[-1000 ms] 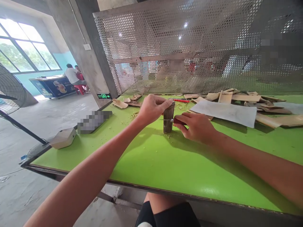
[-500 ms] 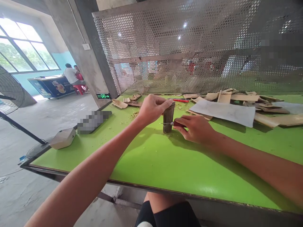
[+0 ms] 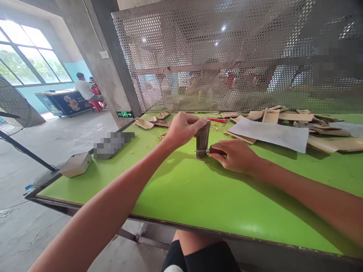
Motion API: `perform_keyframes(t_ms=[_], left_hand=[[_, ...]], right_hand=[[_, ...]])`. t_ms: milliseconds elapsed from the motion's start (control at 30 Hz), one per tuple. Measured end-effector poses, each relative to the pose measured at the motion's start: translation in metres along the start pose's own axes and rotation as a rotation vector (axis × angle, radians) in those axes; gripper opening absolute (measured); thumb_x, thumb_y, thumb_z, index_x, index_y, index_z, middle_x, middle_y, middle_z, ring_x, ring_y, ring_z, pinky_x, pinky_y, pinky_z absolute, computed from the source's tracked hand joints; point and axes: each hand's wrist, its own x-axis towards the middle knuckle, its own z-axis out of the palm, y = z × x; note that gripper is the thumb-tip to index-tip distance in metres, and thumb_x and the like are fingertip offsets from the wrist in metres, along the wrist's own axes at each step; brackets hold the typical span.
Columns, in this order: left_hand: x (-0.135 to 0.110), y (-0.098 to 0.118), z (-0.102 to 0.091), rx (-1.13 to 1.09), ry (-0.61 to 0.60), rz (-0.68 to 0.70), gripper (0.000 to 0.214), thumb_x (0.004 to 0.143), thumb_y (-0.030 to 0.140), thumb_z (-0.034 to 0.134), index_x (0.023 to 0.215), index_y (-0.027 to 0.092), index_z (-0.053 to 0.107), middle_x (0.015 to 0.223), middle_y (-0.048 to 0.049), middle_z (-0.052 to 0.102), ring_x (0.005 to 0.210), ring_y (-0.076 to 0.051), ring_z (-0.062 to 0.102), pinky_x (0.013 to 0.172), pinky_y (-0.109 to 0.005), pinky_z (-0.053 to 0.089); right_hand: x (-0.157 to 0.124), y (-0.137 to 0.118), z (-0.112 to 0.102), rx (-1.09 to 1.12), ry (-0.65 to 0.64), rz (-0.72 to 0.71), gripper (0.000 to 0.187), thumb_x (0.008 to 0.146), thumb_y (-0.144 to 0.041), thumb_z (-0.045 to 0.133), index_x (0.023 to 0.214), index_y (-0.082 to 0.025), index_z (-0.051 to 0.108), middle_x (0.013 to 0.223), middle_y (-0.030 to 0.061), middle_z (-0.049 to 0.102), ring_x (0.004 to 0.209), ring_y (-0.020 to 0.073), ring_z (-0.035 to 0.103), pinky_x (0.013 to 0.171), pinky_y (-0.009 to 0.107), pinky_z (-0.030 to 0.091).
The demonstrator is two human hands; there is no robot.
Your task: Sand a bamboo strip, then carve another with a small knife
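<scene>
A dark brown piece of bamboo or bark [image 3: 202,141] stands upright on the green tabletop [image 3: 181,196]. My left hand [image 3: 183,130] grips its top edge, thumb on the near upper side. In my right hand [image 3: 236,154] is a carving knife [image 3: 217,150] with a dark red-brown handle, fingers closed round it. Its thin blade points left and lies across the lower part of the piece's near face. Small shavings [image 3: 202,161] lie at the foot of the piece.
Curved bamboo strips [image 3: 270,115] and a white sheet [image 3: 269,132] lie at the right. Behind the piece is a red tool [image 3: 217,119]. A perforated metal screen [image 3: 210,56] borders the back. A beige box [image 3: 76,164] sits left, beside a fan [image 3: 14,105]. Seated people [image 3: 85,88] are far off.
The knife and my right hand have moved slightly downward along the face of the brown piece. My left hand still holds its top.
</scene>
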Motion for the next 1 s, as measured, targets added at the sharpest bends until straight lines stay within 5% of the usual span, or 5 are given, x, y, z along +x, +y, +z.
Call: perform_keyframes(t_ms=[300,400,567,733,1000], left_hand=[[-0.0007,0.0015,-0.0009,-0.043,-0.049,-0.004,0.034,0.085,0.044,0.065,0.07,0.015,0.074,0.062,-0.0053,0.067,0.059,-0.013,0.059,0.049,-0.023,0.042],[-0.0012,0.0022,-0.0008,-0.065,-0.065,-0.016,0.035,0.085,0.046,0.064,0.074,0.015,0.076,0.066,-0.0056,0.069,0.06,-0.012,0.06,0.05,-0.023,0.044],[-0.0014,0.0022,-0.0006,-0.129,-0.106,-0.023,0.035,0.084,0.047,0.065,0.082,0.014,0.078,0.071,-0.0052,0.071,0.063,-0.012,0.061,0.055,-0.023,0.047],[-0.0007,0.0,-0.001,-0.127,-0.105,-0.028,0.037,0.085,0.047,0.064,0.08,0.013,0.077,0.07,-0.0056,0.07,0.061,-0.011,0.06,0.054,-0.023,0.047],[-0.0003,-0.0005,-0.0014,-0.139,-0.106,-0.043,0.037,0.085,0.047,0.065,0.085,0.012,0.078,0.074,-0.0064,0.072,0.062,-0.011,0.061,0.057,-0.023,0.048]], right_hand=[[0.0021,-0.0008,-0.0086,0.622,-0.168,0.214,0.037,0.09,-0.046,0.053,0.073,-0.016,0.065,0.06,0.0002,0.062,0.048,0.0107,0.048,0.05,0.026,0.032],[0.0025,-0.0014,-0.0096,0.486,-0.086,0.185,0.035,0.09,-0.044,0.054,0.076,-0.016,0.067,0.058,0.0002,0.061,0.048,0.0113,0.048,0.05,0.026,0.032],[0.0017,0.0034,-0.0087,0.011,0.305,0.01,0.028,0.092,-0.039,0.054,0.095,-0.017,0.072,0.081,0.0073,0.07,0.066,0.0162,0.057,0.061,0.029,0.036],[-0.0008,0.0071,-0.0069,-0.134,0.234,-0.102,0.028,0.094,-0.037,0.052,0.094,-0.018,0.071,0.079,0.0066,0.069,0.066,0.0159,0.057,0.06,0.028,0.035],[0.0011,0.0052,-0.007,-0.097,0.22,-0.082,0.029,0.094,-0.038,0.051,0.092,-0.019,0.072,0.078,0.006,0.069,0.063,0.0159,0.056,0.059,0.029,0.034]])
